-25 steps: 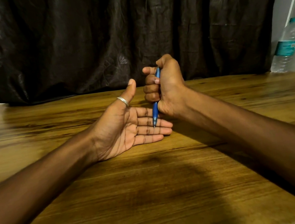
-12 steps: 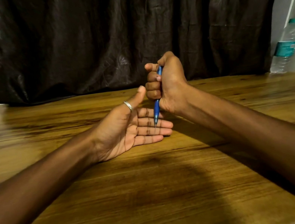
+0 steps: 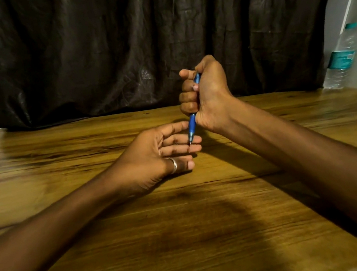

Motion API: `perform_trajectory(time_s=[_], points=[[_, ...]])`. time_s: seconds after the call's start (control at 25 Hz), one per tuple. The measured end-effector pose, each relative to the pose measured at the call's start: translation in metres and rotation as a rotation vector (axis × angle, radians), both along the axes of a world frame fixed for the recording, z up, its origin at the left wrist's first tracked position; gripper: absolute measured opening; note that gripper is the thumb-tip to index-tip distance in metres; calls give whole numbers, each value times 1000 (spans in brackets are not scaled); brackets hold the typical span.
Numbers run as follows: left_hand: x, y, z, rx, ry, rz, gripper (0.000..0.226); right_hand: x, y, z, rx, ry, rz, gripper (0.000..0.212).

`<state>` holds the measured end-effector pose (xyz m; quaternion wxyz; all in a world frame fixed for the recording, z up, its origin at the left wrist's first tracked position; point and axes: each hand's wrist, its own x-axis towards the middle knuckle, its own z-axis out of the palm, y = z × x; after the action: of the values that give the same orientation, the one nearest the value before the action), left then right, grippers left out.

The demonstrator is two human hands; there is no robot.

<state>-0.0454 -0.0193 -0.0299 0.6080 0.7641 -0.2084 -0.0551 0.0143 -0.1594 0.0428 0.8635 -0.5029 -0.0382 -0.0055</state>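
Blue pen (image 3: pixel 193 125), tip down, upright in right hand (image 3: pixel 207 95).

The room was dim and warm-toned; the wooden table (image 3: pixel 218 259) glowed amber, while the dark curtain (image 3: pixel 133 47) swallowed the light, keeping only faint gleams on its folds. A broad soft shadow lay on the near tabletop, and the right hand (image 3: pixel 209 94) and its arm cast a harder one alongside. The blue pen (image 3: pixel 192 124) looked crisp; the left edge was smeared, and the water bottle (image 3: pixel 339 59) leaned with the lens bend
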Motion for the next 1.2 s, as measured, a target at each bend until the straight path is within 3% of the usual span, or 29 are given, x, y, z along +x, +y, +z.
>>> perform_trajectory(time_s=[0.24,1.2], points=[[-2,-3,-1,104,-150,59,83,-1,-1,1,19,8,2,25],[-4,-3,1,21,-219,123,53,-5,3,-5,-3,20,10,27]])
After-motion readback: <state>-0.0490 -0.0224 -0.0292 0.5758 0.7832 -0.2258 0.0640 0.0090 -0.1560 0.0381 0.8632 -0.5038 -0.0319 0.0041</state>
